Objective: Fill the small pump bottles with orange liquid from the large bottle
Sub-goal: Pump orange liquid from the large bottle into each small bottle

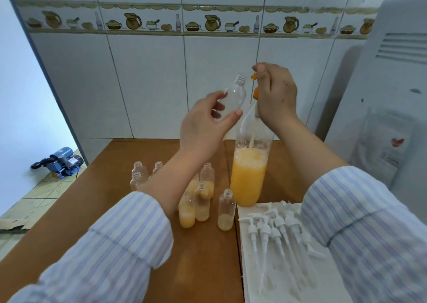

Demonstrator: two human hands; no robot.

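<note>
While left hand (pixel 203 122) grips the light, empty small bottle (pixel 232 99) mid-body, right hand (pixel 275 95) pinches the orange pump (pixel 255 92); thin plastic, likely slippery.

One head-worn view looks forward and down, close over the table (pixel 129 164); tiled wall (pixel 147 83) behind.

The right hand (pixel 275 92) hides most of the orange pump head (pixel 255 92), so its shape cannot be told. At nine o'clock of the large bottle (pixel 249 175), the left forearm covers several small bottles (pixel 138 175); their count is unclear. The white cloth (pixel 277 268) is cut off at six o'clock, and the right sleeve (pixel 369 222) hides its far side
</note>
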